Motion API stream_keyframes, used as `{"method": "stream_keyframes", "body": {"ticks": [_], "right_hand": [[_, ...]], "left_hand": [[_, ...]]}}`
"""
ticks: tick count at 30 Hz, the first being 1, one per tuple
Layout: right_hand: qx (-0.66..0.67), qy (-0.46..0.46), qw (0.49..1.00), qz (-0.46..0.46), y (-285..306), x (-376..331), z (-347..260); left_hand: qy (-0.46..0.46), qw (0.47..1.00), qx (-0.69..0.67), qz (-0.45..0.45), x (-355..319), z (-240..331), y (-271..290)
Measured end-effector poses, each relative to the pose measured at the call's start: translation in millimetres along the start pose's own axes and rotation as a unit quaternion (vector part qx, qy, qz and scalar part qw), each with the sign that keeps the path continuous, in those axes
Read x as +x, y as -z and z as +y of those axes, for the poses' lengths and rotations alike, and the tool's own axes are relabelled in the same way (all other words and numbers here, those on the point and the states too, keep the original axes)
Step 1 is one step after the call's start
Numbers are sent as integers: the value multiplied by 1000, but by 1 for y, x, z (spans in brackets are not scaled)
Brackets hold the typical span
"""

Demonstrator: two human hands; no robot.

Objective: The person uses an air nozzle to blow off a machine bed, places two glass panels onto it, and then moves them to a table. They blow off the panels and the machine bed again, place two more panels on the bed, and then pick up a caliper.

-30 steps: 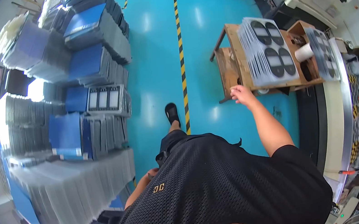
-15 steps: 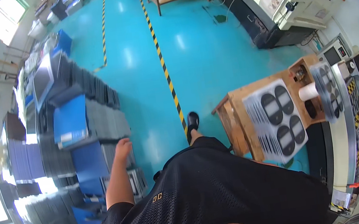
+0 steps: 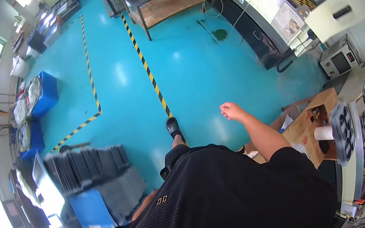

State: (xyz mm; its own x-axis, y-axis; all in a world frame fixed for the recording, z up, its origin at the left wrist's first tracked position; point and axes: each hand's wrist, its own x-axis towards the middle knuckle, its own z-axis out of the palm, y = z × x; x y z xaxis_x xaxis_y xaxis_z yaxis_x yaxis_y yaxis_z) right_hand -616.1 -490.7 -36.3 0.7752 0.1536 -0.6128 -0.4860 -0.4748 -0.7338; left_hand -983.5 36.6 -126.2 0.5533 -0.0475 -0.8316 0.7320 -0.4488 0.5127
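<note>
My right hand (image 3: 231, 111) hangs over the blue floor right of my foot, its fingers loosely curled and a little apart, with nothing in them. It touches nothing; the wooden workbench (image 3: 298, 131) is the nearest thing, below and to its right. Of my left arm only a strip of forearm (image 3: 145, 204) shows beside my black shirt, and the hand itself is hidden. Next to that arm stand stacks of thin grey sheets (image 3: 121, 195), with a blue panel (image 3: 91, 210) leaning on their side.
A yellow-black floor stripe (image 3: 143, 63) runs ahead past my shoe (image 3: 173, 127). At the far end is a two-level wooden table (image 3: 172, 6). A large machine (image 3: 249, 25) lines the right. Blue bins (image 3: 44, 93) stand left. On the workbench are a white roll (image 3: 323, 133) and clear trays (image 3: 344, 133).
I have moved forward along the stripe, so the stacks and workbench sit lower in view. My right hand has swung into sight; my left hand, earlier beside the stacks, has swung back out of sight.
</note>
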Motion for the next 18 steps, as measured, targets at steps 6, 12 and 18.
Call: {"method": "stream_keyframes", "body": {"ticks": [6, 12, 18], "right_hand": [[-150, -96, 969, -174, 9, 87, 152], [-38, -272, 959, -73, 55, 137, -13], [-129, -187, 962, -152, 161, 298, -65]], "left_hand": [[-6, 998, -55, 11, 173, 195, 188], [-176, 957, 192, 125, 337, 420, 408], [-122, 978, 10, 172, 411, 697, 391]]}}
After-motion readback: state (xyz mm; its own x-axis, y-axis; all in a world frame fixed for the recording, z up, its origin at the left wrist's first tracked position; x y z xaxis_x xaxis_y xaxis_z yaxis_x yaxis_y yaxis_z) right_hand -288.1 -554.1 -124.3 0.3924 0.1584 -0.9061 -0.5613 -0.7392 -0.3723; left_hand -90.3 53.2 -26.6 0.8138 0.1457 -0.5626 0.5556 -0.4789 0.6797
